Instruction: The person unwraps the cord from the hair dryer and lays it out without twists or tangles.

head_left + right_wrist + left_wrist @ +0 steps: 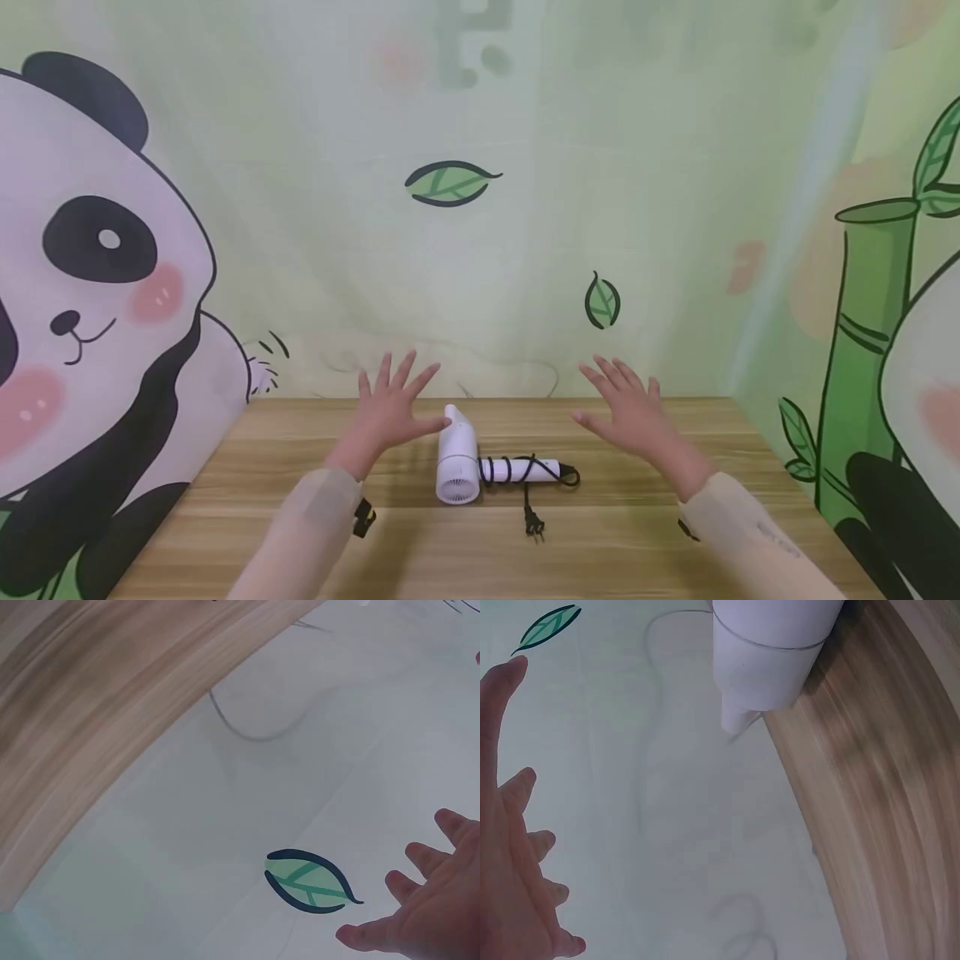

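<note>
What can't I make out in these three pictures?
- Head view: any markings on the hair dryer's handle are too small to read.
- Head view: the back of the cord's loops is hidden by the handle.
- Head view: part of the nozzle's side is covered by the left hand's thumb.
- Left wrist view: the dryer's rear is cut off by the top edge.
- Right wrist view: the right hand is cut off by the right edge.

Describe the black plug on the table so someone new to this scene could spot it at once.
On the brown wood-grain table, find the white tube-shaped hair dryer, its white handle wrapped in black cord. Below that handle in the head view lies the small black plug. Unlike the cord's loops, it is chunky and two-pronged.
</note>
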`<state>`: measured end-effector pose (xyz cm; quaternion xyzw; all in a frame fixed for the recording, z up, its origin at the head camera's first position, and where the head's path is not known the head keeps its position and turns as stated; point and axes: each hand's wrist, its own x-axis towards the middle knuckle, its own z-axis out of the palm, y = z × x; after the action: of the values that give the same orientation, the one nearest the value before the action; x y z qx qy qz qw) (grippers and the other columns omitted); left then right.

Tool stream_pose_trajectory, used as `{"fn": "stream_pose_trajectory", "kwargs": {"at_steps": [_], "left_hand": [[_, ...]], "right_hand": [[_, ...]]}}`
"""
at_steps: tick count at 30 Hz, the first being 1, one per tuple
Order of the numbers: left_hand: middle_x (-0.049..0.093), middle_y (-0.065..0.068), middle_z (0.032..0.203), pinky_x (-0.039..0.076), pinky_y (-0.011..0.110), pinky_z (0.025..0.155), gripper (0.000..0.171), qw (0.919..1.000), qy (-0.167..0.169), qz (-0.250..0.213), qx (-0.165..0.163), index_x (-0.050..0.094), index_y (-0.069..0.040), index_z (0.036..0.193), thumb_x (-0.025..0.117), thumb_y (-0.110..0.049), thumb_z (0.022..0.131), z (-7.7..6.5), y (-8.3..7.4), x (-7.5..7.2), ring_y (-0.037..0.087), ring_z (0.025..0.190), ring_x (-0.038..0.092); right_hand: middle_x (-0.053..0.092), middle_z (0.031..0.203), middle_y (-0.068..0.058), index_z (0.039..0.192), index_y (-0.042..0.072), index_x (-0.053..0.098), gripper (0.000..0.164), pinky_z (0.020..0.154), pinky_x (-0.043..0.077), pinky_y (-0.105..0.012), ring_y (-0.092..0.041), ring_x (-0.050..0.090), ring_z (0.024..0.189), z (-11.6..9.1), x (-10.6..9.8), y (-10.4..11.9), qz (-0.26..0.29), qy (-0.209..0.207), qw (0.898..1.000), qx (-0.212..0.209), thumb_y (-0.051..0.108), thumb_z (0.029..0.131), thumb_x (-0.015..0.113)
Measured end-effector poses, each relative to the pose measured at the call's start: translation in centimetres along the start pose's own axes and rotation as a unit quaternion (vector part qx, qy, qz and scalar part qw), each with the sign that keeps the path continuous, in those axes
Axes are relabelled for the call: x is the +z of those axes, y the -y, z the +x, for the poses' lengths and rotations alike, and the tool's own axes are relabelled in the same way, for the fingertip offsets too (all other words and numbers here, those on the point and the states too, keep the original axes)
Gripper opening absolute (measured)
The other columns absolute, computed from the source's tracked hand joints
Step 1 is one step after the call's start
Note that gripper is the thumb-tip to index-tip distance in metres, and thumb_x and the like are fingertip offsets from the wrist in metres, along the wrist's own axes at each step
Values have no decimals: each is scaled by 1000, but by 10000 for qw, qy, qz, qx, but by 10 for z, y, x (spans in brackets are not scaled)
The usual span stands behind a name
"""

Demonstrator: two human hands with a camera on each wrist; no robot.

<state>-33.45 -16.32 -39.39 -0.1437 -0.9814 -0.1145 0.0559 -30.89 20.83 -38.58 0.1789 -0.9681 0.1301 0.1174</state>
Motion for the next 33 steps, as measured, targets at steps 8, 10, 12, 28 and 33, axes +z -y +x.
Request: {"fn": "stream_pose_trajectory", "kwargs": {"at_steps": [8,10,12,28,33], "left_hand": [[26,16,170,19,77,120,91,9998,110,75,-137,25,-27,164,60,-67,91,-1,2,13,48,157,21],[31,19,167,22,76,120,90,9998,143,-43,-152,25,-24,164,60,-66,92,-1,2,15,49,154,27],[34,21,166,24,75,120,90,9993,191,-258,-199,25,-22,164,60,-64,93,-2,2,18,50,152,31],[44,31,155,35,64,120,72,9705,76,-2300,-718,39,4,154,58,-42,102,-6,-8,62,51,145,41],[41,36,155,35,63,120,76,9536,58,-2815,-1065,35,11,153,61,-37,100,-4,-15,74,53,145,39]], "right_hand": [[38,163,-22,154,7,45,70,110,29,-83,-50,37,148,-7,17,4,52,-433,9988,-218,44,97,64],[42,160,-23,151,5,48,66,110,33,-80,-50,40,146,-8,22,5,122,-573,9979,-275,40,97,65],[45,157,-24,148,3,50,63,111,35,-77,-49,43,144,-10,27,7,226,-683,9969,-319,36,97,66],[59,144,-24,134,0,62,44,110,47,-62,-46,56,132,-31,58,21,479,-623,9962,-382,20,95,70],[62,140,-25,129,1,65,38,110,47,-61,-45,59,130,-35,59,27,631,-336,9969,-316,19,97,68]]}}
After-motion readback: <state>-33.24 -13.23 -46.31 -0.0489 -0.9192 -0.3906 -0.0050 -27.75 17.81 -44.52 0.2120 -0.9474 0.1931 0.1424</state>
